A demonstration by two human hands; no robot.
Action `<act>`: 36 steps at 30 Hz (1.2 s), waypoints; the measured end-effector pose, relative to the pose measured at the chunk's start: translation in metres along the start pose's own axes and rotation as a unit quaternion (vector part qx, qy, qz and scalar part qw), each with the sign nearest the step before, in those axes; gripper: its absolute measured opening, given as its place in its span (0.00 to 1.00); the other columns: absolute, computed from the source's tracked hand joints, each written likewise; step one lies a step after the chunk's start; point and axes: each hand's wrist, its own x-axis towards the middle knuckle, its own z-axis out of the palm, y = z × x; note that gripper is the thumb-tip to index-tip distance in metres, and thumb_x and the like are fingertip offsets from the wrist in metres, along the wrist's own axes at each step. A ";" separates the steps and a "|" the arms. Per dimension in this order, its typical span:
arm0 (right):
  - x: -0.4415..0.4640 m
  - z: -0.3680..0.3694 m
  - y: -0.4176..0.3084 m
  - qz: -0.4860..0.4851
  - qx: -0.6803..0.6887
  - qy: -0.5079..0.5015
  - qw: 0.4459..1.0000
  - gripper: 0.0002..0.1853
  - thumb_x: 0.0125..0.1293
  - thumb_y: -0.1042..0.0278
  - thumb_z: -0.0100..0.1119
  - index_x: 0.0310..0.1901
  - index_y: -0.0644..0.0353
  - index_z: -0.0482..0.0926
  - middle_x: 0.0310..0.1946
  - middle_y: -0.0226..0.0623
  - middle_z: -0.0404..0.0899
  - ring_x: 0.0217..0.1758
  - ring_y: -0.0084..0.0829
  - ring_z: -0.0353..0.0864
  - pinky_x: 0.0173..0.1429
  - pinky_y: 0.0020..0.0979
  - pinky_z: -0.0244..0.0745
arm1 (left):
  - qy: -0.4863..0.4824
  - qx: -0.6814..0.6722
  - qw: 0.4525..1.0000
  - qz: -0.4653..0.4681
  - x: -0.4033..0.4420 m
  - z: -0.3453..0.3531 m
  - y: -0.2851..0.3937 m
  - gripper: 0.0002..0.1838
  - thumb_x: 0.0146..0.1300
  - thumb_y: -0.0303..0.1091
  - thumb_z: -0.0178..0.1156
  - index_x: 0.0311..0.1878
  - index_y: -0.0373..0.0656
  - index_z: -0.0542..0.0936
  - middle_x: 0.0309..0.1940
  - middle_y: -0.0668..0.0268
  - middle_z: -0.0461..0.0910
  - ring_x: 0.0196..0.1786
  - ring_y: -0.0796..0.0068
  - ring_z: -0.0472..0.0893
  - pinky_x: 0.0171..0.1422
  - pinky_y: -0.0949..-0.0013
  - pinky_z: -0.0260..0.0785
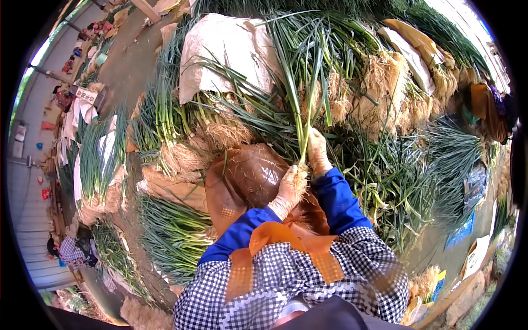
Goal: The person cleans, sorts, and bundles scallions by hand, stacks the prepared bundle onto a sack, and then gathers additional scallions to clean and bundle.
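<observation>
Two or so long green onions [300,115] stand out in front of me, leaves pointing away and roots toward my body. Around the root end, my left hand [287,193] is closed, with pale stringy roots [300,179] showing beside its fingers. My right hand [317,153] is closed against the white lower stalks, a little farther up; its fingertips are partly hidden. Beneath both hands lies a brown waterproof apron [250,170] over my lap, with bits of root on it.
Rooted onion bundles [379,99] and a white sack [223,55] lie ahead. Loose leaves [385,181] pile up at the right, and another onion heap [173,234] lies at the left. Another person [74,250] is at the far left.
</observation>
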 end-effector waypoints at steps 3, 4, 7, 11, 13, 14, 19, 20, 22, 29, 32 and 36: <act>-0.037 -0.019 0.028 0.062 -0.103 -0.018 0.993 0.16 0.66 0.55 0.51 0.26 0.57 0.76 0.18 0.26 0.73 0.20 0.25 0.68 0.24 0.27 0.64 | -0.021 -0.099 0.994 0.036 0.011 -0.003 0.012 0.15 0.67 0.43 0.49 0.51 0.46 0.72 0.31 0.70 0.74 0.26 0.79 0.72 0.25 0.76 0.65; -0.056 -0.040 0.027 0.063 -0.427 -0.137 0.892 0.18 0.64 0.51 0.47 0.33 0.57 0.78 0.28 0.36 0.77 0.32 0.35 0.73 0.36 0.34 0.69 | -0.030 -0.147 0.988 0.046 0.013 -0.002 0.021 0.16 0.67 0.41 0.50 0.53 0.44 0.71 0.34 0.69 0.74 0.30 0.79 0.74 0.29 0.76 0.68; -0.087 -0.117 0.020 0.090 -0.782 -0.266 0.556 0.29 0.63 0.39 0.42 0.46 0.57 0.78 0.40 0.45 0.80 0.45 0.43 0.80 0.49 0.40 0.74 | -0.075 -0.022 0.979 0.187 0.007 0.014 0.030 0.15 0.68 0.33 0.49 0.56 0.39 0.70 0.38 0.65 0.75 0.39 0.79 0.76 0.41 0.78 0.72; -0.084 -0.071 -0.045 -0.171 -0.598 -0.051 0.782 0.20 0.65 0.49 0.50 0.45 0.58 0.78 0.41 0.42 0.80 0.44 0.41 0.80 0.47 0.34 0.75 | -0.061 0.025 0.984 0.168 0.003 0.019 0.012 0.18 0.67 0.27 0.48 0.59 0.38 0.65 0.45 0.64 0.73 0.45 0.78 0.75 0.50 0.80 0.70; -0.071 -0.035 -0.036 -0.203 -0.306 -0.105 0.924 0.17 0.63 0.53 0.54 0.40 0.58 0.79 0.35 0.43 0.81 0.40 0.42 0.81 0.44 0.35 0.75 | -0.030 0.072 0.987 0.141 0.002 0.019 0.009 0.24 0.66 0.24 0.48 0.65 0.41 0.59 0.54 0.60 0.68 0.55 0.71 0.71 0.61 0.72 0.64; -0.068 -0.023 -0.033 -0.150 -0.333 -0.124 0.923 0.16 0.63 0.52 0.54 0.39 0.58 0.80 0.31 0.43 0.80 0.37 0.43 0.81 0.41 0.36 0.75 | 0.004 0.142 0.976 0.164 0.004 0.018 0.007 0.25 0.65 0.24 0.48 0.66 0.41 0.58 0.56 0.60 0.67 0.57 0.71 0.69 0.63 0.72 0.62; -0.086 -0.005 -0.049 -0.399 -0.617 -0.141 0.663 0.16 0.61 0.58 0.52 0.17 0.53 0.71 0.08 0.34 0.67 0.11 0.38 0.72 0.15 0.38 0.66 | 0.077 0.395 0.873 0.275 0.005 0.012 0.005 0.25 0.66 0.23 0.45 0.67 0.40 0.56 0.54 0.63 0.66 0.53 0.74 0.68 0.59 0.74 0.62; -0.090 -0.015 -0.040 -0.402 -0.677 -0.233 0.570 0.14 0.59 0.62 0.51 0.16 0.52 0.70 0.06 0.30 0.63 0.07 0.34 0.68 0.12 0.37 0.63 | 0.047 0.232 0.940 0.245 0.020 -0.005 0.010 0.24 0.65 0.21 0.47 0.65 0.40 0.58 0.48 0.66 0.69 0.46 0.79 0.71 0.51 0.78 0.66; -0.128 -0.032 -0.058 -0.386 -0.590 -0.425 0.568 0.12 0.61 0.58 0.50 0.24 0.54 0.73 0.10 0.28 0.69 0.13 0.28 0.73 0.17 0.32 0.68 | 0.077 0.255 0.933 0.241 0.027 -0.001 0.015 0.23 0.63 0.20 0.51 0.62 0.38 0.62 0.42 0.69 0.71 0.40 0.83 0.72 0.46 0.81 0.67; -0.071 -0.063 -0.065 0.039 -0.205 -0.188 0.960 0.28 0.61 0.44 0.55 0.51 0.61 0.73 0.40 0.33 0.80 0.45 0.27 0.78 0.48 0.30 0.73 | 0.024 0.224 0.973 0.052 0.013 0.021 0.026 0.21 0.59 0.21 0.56 0.57 0.39 0.68 0.39 0.69 0.74 0.40 0.79 0.76 0.45 0.78 0.71; -0.049 -0.031 -0.014 0.057 -0.174 -0.143 0.973 0.14 0.65 0.62 0.56 0.46 0.64 0.74 0.35 0.32 0.78 0.37 0.24 0.75 0.43 0.22 0.71 | 0.040 0.155 0.987 -0.029 0.015 0.027 0.033 0.16 0.59 0.28 0.58 0.51 0.40 0.73 0.40 0.64 0.78 0.41 0.71 0.78 0.48 0.68 0.73; -0.052 -0.021 -0.002 -0.009 -0.218 -0.067 0.974 0.08 0.66 0.66 0.51 0.35 0.62 0.73 0.25 0.25 0.72 0.28 0.17 0.66 0.32 0.20 0.66 | 0.071 0.056 0.996 0.006 0.034 0.007 0.029 0.10 0.62 0.34 0.56 0.42 0.38 0.76 0.34 0.62 0.79 0.36 0.69 0.78 0.44 0.68 0.72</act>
